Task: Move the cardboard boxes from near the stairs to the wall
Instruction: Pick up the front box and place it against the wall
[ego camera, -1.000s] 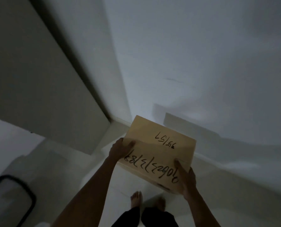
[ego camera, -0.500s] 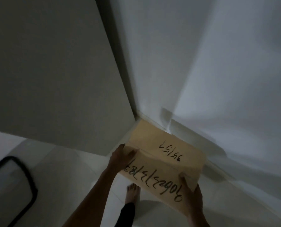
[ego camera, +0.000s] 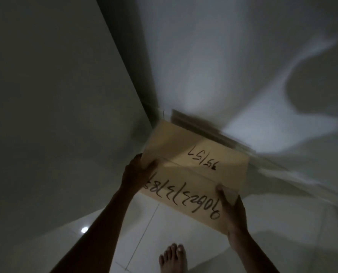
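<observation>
I carry a tan cardboard box (ego camera: 186,154) with black handwritten numbers on its top, held out in front of me above the floor. My left hand (ego camera: 134,172) grips its left edge, thumb on top. At the near right corner, my right hand (ego camera: 233,215) holds the box. Its far edge is close to the corner where two walls meet. A brownish blurred shape (ego camera: 195,125) lies just behind the box at the foot of the white wall (ego camera: 213,56); I cannot tell what it is.
A grey wall or door panel (ego camera: 55,95) fills the left side. The floor is glossy white tile (ego camera: 164,233). One bare foot (ego camera: 173,259) stands below the box. My shadow falls on the wall at the right (ego camera: 312,91). The room is dim.
The view has closed in on the wall corner, and the box now sits nearer the foot of the wall. The black-framed object at the lower left has left the view. Both hands keep their grip.
</observation>
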Available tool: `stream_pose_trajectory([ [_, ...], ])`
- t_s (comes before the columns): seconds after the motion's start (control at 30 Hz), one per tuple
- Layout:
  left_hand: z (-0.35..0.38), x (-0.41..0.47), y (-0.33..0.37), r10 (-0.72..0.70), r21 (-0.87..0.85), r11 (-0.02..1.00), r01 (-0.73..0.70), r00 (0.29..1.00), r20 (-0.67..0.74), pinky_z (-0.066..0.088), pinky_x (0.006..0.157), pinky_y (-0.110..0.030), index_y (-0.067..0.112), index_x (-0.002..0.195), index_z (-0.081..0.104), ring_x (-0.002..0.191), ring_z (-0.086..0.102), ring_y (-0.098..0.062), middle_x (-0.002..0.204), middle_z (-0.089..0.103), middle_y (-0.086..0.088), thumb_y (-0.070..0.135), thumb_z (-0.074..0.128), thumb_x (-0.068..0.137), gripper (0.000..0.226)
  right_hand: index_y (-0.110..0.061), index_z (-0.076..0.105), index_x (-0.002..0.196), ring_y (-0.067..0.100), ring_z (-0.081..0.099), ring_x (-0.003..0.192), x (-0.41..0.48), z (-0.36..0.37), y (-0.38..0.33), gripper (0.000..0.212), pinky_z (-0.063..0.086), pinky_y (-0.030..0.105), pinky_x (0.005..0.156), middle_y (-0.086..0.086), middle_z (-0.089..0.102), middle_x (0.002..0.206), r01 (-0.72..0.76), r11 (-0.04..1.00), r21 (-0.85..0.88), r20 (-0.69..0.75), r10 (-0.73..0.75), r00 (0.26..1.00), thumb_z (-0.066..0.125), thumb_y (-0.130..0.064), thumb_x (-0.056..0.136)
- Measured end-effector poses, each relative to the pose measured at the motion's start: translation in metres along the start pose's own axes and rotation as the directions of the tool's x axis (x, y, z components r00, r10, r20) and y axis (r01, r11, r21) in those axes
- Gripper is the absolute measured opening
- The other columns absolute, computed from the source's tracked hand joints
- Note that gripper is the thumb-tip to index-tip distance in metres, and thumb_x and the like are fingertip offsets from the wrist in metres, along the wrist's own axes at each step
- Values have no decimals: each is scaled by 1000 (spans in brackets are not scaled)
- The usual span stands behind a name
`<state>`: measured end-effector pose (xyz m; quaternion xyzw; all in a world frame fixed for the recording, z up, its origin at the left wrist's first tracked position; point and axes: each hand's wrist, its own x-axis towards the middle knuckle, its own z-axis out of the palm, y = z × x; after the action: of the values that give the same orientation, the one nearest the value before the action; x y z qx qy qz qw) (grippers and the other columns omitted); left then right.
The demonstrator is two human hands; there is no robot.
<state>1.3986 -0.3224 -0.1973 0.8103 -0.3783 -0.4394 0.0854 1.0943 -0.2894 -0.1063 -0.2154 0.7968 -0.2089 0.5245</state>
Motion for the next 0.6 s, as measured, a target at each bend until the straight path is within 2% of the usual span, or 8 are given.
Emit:
stream_pose_trajectory([
  [0.07, -42, -41, 64, 47, 10, 999, -46, 996, -82, 58, 68, -33, 27, 121, 52, 82, 66, -19, 98, 66, 2, 69, 56, 81, 58, -43, 56, 130, 29, 67, 106, 16, 18, 0, 86, 56, 54, 91, 1, 71, 121, 43, 999, 31, 3, -43, 999, 68, -86, 57],
  [0.13, -45, -35, 66, 47, 16, 999, -45, 996, -77, 55, 61, -30, 19, 127, 48, 82, 66, -21, 103, 65, -5, 62, 55, 87, 59, -41, 58, 130, 28, 67, 107, 29, 34, 2, 76, 56, 50, 91, -1, 70, 120, 70, 996, 53, -10, -70, 998, 71, -77, 65],
  [0.23, -39, -28, 64, 85, 59, 995, -78, 986, -145, 59, 78, -44, 16, 143, 36, 106, 64, -32, 128, 57, -15, 51, 55, 91, 66, -45, 55, 133, 24, 67, 107, 41, 52, 0, 70, 58, 50, 90, -5, 70, 121, 104, 991, 84, -9, -104, 995, 73, -72, 70],
  [0.33, -35, -33, 66, 211, 196, 967, -163, 944, -254, 54, 91, -54, 19, 154, 15, 128, 49, -37, 152, 35, -16, 38, 58, 92, 78, -46, 52, 134, 22, 69, 105, 46, 66, -6, 71, 59, 49, 87, -5, 70, 121, 99, 991, 91, 9, -101, 995, 73, -71, 70],
  [0.4, -32, -38, 65, 271, 309, 931, -195, 936, -223, 48, 101, -57, 19, 156, 12, 141, 33, -40, 161, 19, -17, 35, 61, 91, 83, -39, 50, 136, 16, 69, 98, 46, 74, -11, 70, 60, 37, 74, -4, 70, 119, 98, 990, 98, 22, -101, 995, 73, -64, 75],
  [0.47, -30, -38, 65, 325, 410, 883, -228, 928, -185, 44, 105, -57, 16, 155, 18, 147, 20, -40, 163, 10, -19, 35, 61, 91, 79, -31, 48, 138, 8, 67, 89, 50, 76, -16, 69, 53, 24, 62, -5, 68, 113, 107, 992, 72, 16, -108, 994, 73, -58, 80],
  [0.53, -31, -39, 64, 381, 479, 837, -264, 910, -163, 44, 103, -56, 14, 153, 27, 148, 19, -42, 163, 10, -20, 32, 62, 91, 73, -29, 46, 139, 7, 65, 88, 50, 76, -18, 71, 52, 24, 62, -5, 66, 111, 106, 993, 51, 17, -107, 994, 72, -59, 80],
  [0.6, -30, -37, 66, 398, 485, 822, -298, 910, -116, 47, 101, -59, 13, 154, 23, 149, 14, -42, 163, 8, -20, 30, 57, 94, 71, -30, 46, 138, 12, 68, 91, 52, 74, -19, 76, 56, 28, 65, -3, 69, 113, 105, 994, 20, 42, -106, 993, 71, -67, 76],
])
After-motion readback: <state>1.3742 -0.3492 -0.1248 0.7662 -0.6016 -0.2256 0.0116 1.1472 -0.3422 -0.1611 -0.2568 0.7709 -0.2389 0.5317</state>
